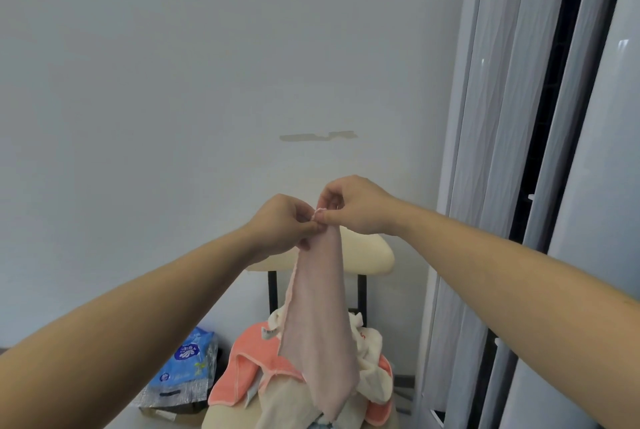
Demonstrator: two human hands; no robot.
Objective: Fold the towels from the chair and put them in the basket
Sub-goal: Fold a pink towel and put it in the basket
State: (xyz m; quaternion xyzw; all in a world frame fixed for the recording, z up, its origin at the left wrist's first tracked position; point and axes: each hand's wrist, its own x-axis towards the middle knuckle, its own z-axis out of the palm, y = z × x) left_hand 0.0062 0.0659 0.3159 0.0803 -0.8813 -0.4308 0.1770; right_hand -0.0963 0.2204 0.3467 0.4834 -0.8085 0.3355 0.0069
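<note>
Ok so, left to right: a blue plastic packet (187,373) sits on the floor at about 7 o'clock, up against the wall. Just left of centre is the left hand (282,224), thumb and fingers pinching the top of the pink towel (320,307). The right hand (353,205) is right up against it, pinching the same top bit, so both hands are clamped on cloth, practically touching each other. It could be two corners brought together, but I can't really tell.

The bit that matters: the towel hangs straight down from the hands toward 6 o'clock, long axis vertical. Its bottom tip dangles in front of the pile on the chair (367,255). Neither hand is nearer, since both are at the top end. My guess is the next fold needs one hand to go down for the low end.

Count: two hands, one pink towel in the air, one chair, one packet. The pile has coral towel (256,352) and cream towel (370,369) in it, at least one each, too bunched to count properly. There's a curtain (491,151) at 3 o'clock. No basket in view.
</note>
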